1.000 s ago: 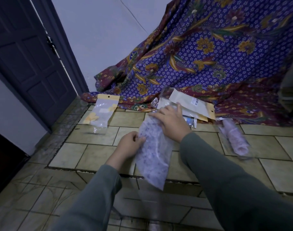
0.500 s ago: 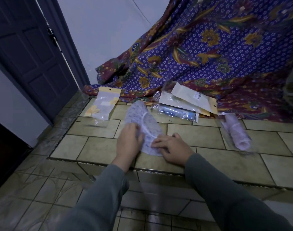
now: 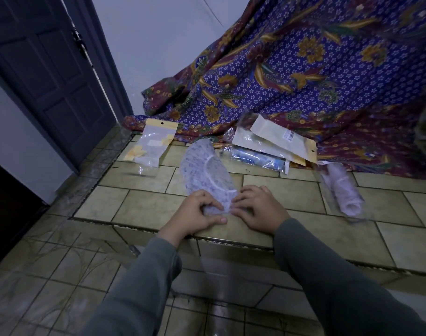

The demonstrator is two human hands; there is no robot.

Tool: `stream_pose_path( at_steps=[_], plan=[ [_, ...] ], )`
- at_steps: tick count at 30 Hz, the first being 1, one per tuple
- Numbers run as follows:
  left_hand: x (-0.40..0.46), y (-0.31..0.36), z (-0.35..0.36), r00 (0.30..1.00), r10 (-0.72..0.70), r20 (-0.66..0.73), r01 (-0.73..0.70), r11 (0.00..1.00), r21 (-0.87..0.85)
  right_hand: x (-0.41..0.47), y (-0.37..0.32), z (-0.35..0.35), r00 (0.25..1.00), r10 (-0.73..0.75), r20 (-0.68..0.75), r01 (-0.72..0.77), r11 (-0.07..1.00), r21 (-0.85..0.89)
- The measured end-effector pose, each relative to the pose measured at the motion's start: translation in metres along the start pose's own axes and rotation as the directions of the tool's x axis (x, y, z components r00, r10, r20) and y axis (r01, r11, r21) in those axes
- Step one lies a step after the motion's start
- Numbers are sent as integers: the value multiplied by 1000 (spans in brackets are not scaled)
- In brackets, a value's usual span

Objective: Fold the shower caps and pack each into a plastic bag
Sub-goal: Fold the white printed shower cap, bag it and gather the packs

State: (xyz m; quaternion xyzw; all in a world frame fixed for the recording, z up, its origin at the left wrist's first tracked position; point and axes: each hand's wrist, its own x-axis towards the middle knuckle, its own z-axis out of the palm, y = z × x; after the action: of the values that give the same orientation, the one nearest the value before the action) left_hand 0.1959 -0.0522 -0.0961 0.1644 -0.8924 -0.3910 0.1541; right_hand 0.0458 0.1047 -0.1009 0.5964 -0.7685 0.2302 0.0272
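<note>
Ok, I see L hand (image 3: 195, 212) pinching near end of shower cap (image 3: 207, 170), which lies flat on tiled step (image 3: 144, 204); R hand (image 3: 258, 209) w/ fingertips pressing same end.

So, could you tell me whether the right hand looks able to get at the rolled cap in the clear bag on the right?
Probably yes. The rolled cap in its bag lies on bare tile to the side of the right hand, with nothing between them, though that hand is busy on the shower cap.
</note>
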Motion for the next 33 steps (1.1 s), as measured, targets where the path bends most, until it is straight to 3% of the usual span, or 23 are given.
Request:
stream_pose_path(
  at_steps=[5,8,16,22,25,33],
  plan=[
    [3,0,3,997,-30,-74,30,1000,-7,7,-4,8,988,118,-101,-114,992,51],
    [1,-2,8,991,-15,-130,18,1000,24,7,3,7,974,218,-59,-204,961,186],
    [1,-1,10,986,-26,-167,38,997,69,12,10,13,921,387,-30,-366,890,271],
    [1,-1,10,983,-45,-177,48,999,11,16,-3,15,875,467,-127,-437,875,208],
    [1,-4,12,986,29,-167,-19,998,65,14,-6,16,874,455,-173,-418,883,212],
    [1,-5,14,979,54,-195,-39,996,77,8,-11,15,938,231,-260,-263,960,-97]
  ],
)
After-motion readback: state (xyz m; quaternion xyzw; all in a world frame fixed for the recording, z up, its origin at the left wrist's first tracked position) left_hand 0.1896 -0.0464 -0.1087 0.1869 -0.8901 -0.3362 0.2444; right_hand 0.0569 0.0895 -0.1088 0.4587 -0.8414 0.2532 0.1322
